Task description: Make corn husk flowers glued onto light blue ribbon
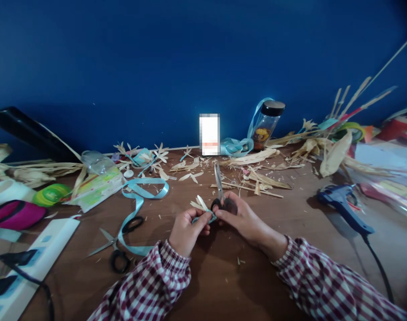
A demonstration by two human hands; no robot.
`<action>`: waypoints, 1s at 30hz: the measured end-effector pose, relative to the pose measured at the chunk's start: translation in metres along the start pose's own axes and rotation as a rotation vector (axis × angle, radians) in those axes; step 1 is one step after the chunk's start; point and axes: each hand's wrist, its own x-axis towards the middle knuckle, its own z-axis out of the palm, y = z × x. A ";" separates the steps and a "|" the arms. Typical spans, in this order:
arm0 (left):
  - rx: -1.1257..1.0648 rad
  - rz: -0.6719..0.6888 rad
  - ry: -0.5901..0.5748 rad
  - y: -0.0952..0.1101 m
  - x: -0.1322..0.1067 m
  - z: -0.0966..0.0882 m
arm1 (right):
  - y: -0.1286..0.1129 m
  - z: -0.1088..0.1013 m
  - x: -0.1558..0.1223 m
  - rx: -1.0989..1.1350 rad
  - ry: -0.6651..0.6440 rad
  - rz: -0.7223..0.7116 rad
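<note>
While scissors [220,188] are held blades-away in the curled right hand [245,219], a pale-petalled piece [201,203] is pinched between thumb and fingers of the left hand [189,228].

No text can be read: the yellow print [261,133] on the jar [269,121] is too small.

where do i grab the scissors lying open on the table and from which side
Probably by the nearer black loop of those scissors, coming from the right: they lie with the blades spread and pointing left, away from that approach, while blue ribbon runs close by the farther loop.
</note>
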 end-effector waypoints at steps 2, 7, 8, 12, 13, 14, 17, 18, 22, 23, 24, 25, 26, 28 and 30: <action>0.014 0.016 -0.006 0.002 -0.001 0.001 | 0.000 0.000 -0.001 -0.013 0.001 0.030; 0.060 0.020 -0.008 0.004 -0.003 0.002 | 0.002 0.000 0.000 -0.013 -0.005 0.041; 0.067 0.015 -0.004 0.005 -0.003 0.002 | 0.002 0.000 0.000 -0.013 -0.004 0.034; 0.125 0.020 -0.003 0.007 -0.005 0.003 | 0.003 -0.001 0.001 -0.051 0.007 -0.012; 0.145 0.033 -0.006 0.008 -0.005 0.004 | 0.002 -0.001 0.001 -0.067 0.015 -0.025; 0.167 0.048 -0.012 0.009 -0.005 0.004 | 0.002 -0.001 0.001 -0.083 0.025 -0.035; 0.243 0.089 -0.057 0.011 -0.007 0.004 | 0.001 -0.002 0.001 -0.118 0.055 -0.058; 0.276 0.108 -0.074 0.012 -0.008 0.004 | 0.001 -0.002 0.001 -0.125 0.051 -0.064; 0.352 0.205 -0.108 0.012 -0.009 0.005 | 0.002 -0.005 0.001 -0.097 -0.024 -0.058; 0.349 0.211 -0.111 0.012 -0.009 0.006 | 0.002 -0.005 0.001 -0.078 -0.034 -0.044; 0.342 0.207 -0.115 0.012 -0.009 0.006 | 0.002 -0.005 0.001 -0.061 -0.038 -0.029; 0.334 0.195 -0.118 0.012 -0.009 0.006 | 0.002 -0.006 0.001 -0.045 -0.040 -0.015; 0.327 0.180 -0.120 0.012 -0.009 0.006 | 0.002 -0.006 0.001 -0.032 -0.041 -0.004; 0.321 0.160 -0.128 0.012 -0.010 0.006 | 0.001 -0.006 0.000 -0.013 -0.053 0.008; 0.336 0.159 -0.142 0.013 -0.010 0.006 | 0.000 -0.006 0.000 -0.008 -0.072 0.004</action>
